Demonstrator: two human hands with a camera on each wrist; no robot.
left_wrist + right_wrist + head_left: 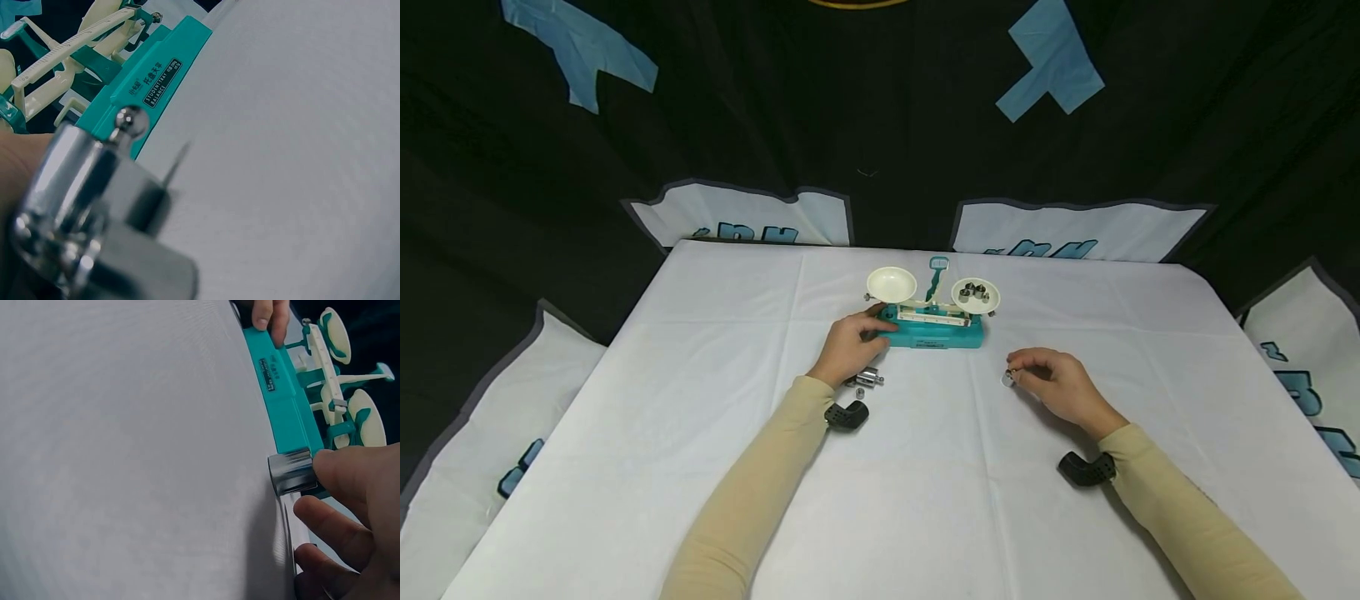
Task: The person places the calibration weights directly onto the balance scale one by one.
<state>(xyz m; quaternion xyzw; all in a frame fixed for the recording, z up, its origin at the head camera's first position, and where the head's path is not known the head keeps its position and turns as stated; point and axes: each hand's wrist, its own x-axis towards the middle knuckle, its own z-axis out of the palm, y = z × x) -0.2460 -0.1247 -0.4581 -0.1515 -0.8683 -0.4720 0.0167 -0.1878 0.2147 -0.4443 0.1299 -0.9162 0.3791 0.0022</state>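
Note:
A teal tray balance (936,335) with two cream pans stands near the far side of the table. My left hand (846,346) grips the left end of its base with thumb and fingers. Several small metal weights (973,292) sit in the right pan (995,297); the left pan (891,284) holds nothing. Front right of the balance, my right hand (1060,385) pinches a shiny cylindrical metal weight (292,472) by one end, between thumb and fingers. Under my left wrist lie more metal weights (869,377), partly hidden by the hand; they loom large in the left wrist view.
A small weight (860,393) lies just in front of that group. White cloth (910,500) with fold creases covers the table. Behind it hangs a black curtain (820,125) with blue tape (1052,58) on it. Black wrist cameras (847,415) sit on both sleeves.

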